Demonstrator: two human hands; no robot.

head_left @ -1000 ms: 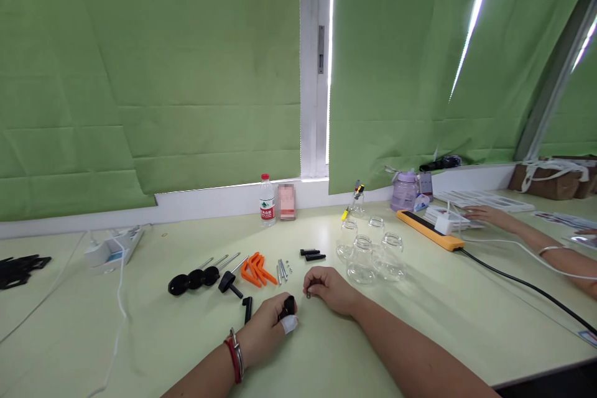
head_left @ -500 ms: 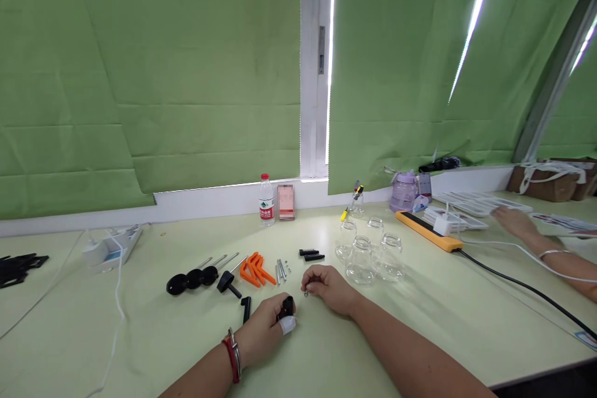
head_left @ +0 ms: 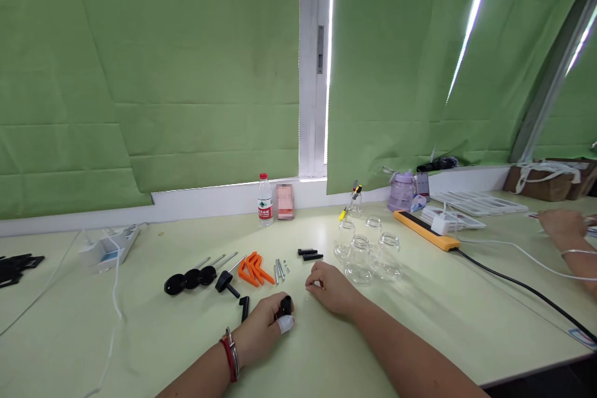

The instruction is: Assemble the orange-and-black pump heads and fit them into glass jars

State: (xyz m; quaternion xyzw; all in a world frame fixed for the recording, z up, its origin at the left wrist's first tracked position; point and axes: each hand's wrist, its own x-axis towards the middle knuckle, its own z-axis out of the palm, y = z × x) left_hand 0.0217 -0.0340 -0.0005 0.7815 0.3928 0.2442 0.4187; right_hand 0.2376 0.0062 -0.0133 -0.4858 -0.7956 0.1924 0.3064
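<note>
My left hand [head_left: 265,328] is closed around a small black part [head_left: 285,305], its thumb wrapped in white. To its right, my right hand [head_left: 330,288] has its fingers pinched just above the table; what they hold, if anything, is too small to name. Left of my left hand lies a black handle piece [head_left: 244,307]. Beyond it are orange angled pieces [head_left: 254,270], black round knobs with metal rods [head_left: 191,278], and metal screws [head_left: 278,270]. Two black ridged parts [head_left: 310,254] lie behind my right hand, with several glass jars [head_left: 359,261] to the right.
A water bottle [head_left: 265,202] and a pink box [head_left: 284,202] stand by the wall. An orange power strip [head_left: 425,231] with a black cable lies at the right, near a purple jug [head_left: 401,193]. Another person's hand [head_left: 566,228] is at the far right.
My right hand has shifted slightly right, and the small coil seen at its fingertips no longer shows. The other person's hand has moved right, away from the white trays.
</note>
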